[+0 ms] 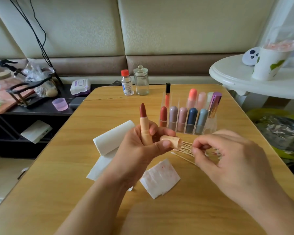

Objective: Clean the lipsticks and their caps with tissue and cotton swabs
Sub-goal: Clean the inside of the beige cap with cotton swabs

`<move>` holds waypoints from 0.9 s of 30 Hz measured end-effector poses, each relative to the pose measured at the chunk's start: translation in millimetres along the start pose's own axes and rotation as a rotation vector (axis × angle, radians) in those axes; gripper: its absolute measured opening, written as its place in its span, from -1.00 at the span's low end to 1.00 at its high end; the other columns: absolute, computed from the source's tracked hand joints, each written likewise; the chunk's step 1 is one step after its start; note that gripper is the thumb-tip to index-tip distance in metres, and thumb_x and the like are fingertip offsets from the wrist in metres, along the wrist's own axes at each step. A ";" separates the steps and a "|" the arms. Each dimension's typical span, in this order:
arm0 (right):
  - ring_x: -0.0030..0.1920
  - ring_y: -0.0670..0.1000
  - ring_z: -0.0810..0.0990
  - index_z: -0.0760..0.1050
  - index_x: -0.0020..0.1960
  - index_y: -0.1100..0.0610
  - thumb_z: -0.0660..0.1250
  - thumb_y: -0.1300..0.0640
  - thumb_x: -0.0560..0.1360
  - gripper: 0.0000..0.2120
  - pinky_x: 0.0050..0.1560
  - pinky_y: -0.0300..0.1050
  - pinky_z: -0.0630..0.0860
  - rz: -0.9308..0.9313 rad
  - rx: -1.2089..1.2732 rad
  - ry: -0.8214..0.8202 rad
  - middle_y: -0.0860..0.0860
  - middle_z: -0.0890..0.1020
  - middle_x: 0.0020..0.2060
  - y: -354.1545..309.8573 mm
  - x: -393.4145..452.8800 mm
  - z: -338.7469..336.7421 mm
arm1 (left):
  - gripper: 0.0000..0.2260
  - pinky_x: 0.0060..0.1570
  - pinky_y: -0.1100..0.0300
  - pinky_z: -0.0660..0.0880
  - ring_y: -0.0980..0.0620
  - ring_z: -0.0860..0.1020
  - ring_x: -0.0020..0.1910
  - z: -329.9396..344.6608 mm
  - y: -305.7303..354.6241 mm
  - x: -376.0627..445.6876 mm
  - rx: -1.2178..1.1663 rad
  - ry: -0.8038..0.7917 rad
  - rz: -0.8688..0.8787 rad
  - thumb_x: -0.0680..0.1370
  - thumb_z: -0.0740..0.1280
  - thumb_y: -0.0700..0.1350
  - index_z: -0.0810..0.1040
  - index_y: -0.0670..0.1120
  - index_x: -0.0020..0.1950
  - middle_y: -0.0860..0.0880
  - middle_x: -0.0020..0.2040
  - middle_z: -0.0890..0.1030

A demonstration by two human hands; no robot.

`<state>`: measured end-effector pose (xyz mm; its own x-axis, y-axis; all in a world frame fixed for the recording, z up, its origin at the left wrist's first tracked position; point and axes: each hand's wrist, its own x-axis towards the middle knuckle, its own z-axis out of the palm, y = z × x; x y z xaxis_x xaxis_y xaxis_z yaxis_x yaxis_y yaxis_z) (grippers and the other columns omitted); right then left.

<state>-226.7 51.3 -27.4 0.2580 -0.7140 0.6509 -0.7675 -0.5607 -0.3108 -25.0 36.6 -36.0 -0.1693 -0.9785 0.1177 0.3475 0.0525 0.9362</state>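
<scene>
Lipstick and cap in one hand, swabs under the other

At frame centre the left hand (139, 146) grips the upright open lipstick (144, 126) and its cap (171, 141); the right hand (215, 153), fingers curled, pinches among cotton swabs (182, 150) on the surface (92, 209).

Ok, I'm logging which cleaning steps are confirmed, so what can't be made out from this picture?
Head view only:
- Right hand: its curled fingers hide whether they already pinch one of the cotton swabs.
- Cap: its inside faces away.
- Small bottle: label too small to read.
- Left hand covers the lipstick base.
</scene>
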 end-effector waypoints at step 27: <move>-0.34 -0.26 0.56 0.65 -0.18 -0.12 0.38 -0.14 0.41 -0.86 -0.46 -0.35 0.32 0.334 0.177 -0.194 -0.25 0.65 -0.30 -4.6 -4.4 9.9 | -0.70 -0.07 0.16 0.57 -0.07 0.66 -0.08 5.3 1.9 -4.3 0.393 -0.004 0.124 0.38 0.48 -0.29 0.33 -0.14 -0.17 -0.14 -0.07 0.70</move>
<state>-218.4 52.9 -35.7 0.1307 -0.9249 0.3571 -0.7193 -0.3363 -0.6078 -28.5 42.0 -32.9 -0.1518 -0.9594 0.2378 -0.0131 0.2426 0.9700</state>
